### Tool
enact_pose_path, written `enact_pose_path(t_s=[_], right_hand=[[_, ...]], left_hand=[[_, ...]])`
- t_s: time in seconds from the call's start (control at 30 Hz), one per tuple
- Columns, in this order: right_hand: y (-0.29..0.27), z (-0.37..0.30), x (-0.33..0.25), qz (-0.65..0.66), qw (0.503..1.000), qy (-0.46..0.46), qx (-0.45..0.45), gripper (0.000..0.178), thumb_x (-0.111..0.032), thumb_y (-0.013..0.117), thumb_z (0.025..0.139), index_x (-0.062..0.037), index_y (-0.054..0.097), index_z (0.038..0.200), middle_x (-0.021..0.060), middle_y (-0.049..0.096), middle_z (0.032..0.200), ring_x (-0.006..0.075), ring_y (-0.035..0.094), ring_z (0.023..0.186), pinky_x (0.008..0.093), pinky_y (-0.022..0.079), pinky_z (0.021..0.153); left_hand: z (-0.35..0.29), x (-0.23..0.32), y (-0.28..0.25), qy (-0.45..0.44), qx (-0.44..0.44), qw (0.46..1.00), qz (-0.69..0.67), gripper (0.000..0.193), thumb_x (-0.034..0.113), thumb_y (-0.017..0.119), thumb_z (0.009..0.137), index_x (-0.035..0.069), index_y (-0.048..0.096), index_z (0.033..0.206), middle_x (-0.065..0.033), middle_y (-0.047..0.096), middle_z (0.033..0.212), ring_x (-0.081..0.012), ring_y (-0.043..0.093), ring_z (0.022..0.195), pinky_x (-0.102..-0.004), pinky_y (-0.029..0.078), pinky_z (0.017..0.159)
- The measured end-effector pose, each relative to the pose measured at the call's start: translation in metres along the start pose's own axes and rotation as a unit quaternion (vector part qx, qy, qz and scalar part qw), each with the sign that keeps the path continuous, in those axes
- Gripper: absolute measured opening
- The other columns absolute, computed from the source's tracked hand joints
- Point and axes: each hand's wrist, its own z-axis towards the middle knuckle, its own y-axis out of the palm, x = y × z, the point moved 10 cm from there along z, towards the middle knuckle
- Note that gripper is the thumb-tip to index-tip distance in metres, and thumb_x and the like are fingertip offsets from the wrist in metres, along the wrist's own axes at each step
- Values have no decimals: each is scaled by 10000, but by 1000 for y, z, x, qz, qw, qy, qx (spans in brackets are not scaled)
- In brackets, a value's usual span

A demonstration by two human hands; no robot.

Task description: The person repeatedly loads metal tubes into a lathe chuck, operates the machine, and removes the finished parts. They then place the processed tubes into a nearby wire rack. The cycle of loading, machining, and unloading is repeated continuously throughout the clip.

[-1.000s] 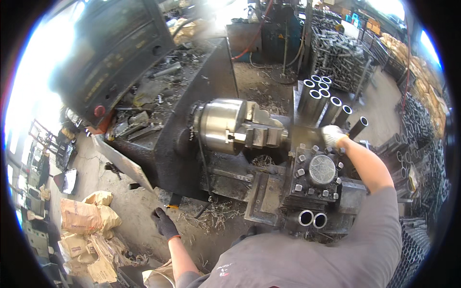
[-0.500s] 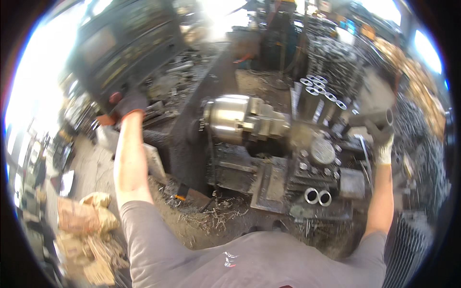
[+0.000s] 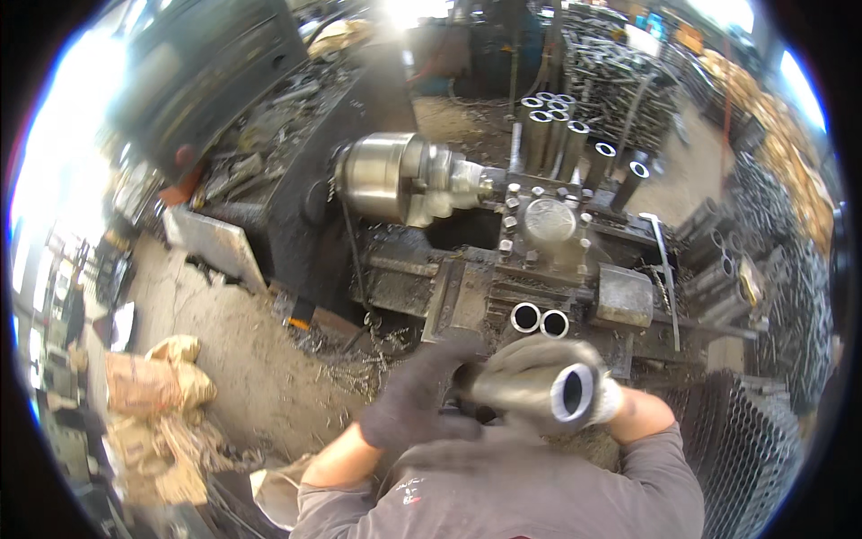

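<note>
So, tube [image 3: 519, 392], axis L–R, facing rt. (approx.)

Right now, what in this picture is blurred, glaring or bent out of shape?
Head view: blur smears the left hand, the right hand and the metal tube; head view: glare whitens the upper left, and the shiny chuck has bright highlights; head view: the wide lens bends the surroundings toward a dark, rounded border.

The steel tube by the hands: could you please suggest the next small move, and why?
Perhaps the left hand should steady the steel tube by its left end, since it is beside that end while the right hand holds the tube.
</note>
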Motion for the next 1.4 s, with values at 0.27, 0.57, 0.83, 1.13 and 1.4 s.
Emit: enact_pose_path(t_s=[0.27, 0.57, 0.83, 1.13, 1.4], right_hand=[[113, -28, 67, 10, 994, 9, -108, 354, -30, 819, 769, -122, 817, 1111, 104, 747, 1189, 294, 739, 1050, 407, 620, 901], [269, -61, 93, 56, 941, 209, -260, 386, -168, 874, 783, -78, 746, 1136, 95, 770, 982, 241, 752, 936, 368, 607, 867], [536, -108, -31, 53, 865, -18, -499, 521, -280, 916, 785, -75, 707, 1216, 161, 774, 1090, 309, 777, 962, 401, 620, 863], [739, -229, -201, 61, 644, -189, -739, 562, -285, 900, 771, -66, 693, 1245, 168, 770, 1102, 320, 766, 984, 425, 606, 880], [867, -301, -367, 268, 534, -323, -734, 469, -254, 876, 777, -66, 715, 1174, 186, 770, 1048, 354, 769, 973, 431, 607, 855]], left_hand=[[-178, -209, 19, -364, 78, 867, 331, 438, 431, 776, 856, 156, 730, 1194, -149, 771, 1123, -395, 738, 1066, -497, 581, 919], [-795, -333, 198, -789, 317, 522, 71, 719, 579, 678, 899, 13, 719, 1340, -294, 671, 1382, -436, 616, 1352, -508, 490, 1131], [-919, -332, 432, -762, 435, 480, -16, 614, 566, 655, 926, 83, 772, 1287, -256, 690, 1373, -427, 640, 1321, -497, 511, 1105], [-848, -283, 547, -398, 858, 163, -283, 563, 544, 655, 931, 75, 795, 1209, -238, 762, 1222, -386, 717, 1203, -484, 555, 1009], [-719, -295, 707, -697, 669, 113, -231, 363, 325, 536, 1011, 148, 753, 1243, -161, 728, 1342, -391, 687, 1238, -504, 558, 961]])
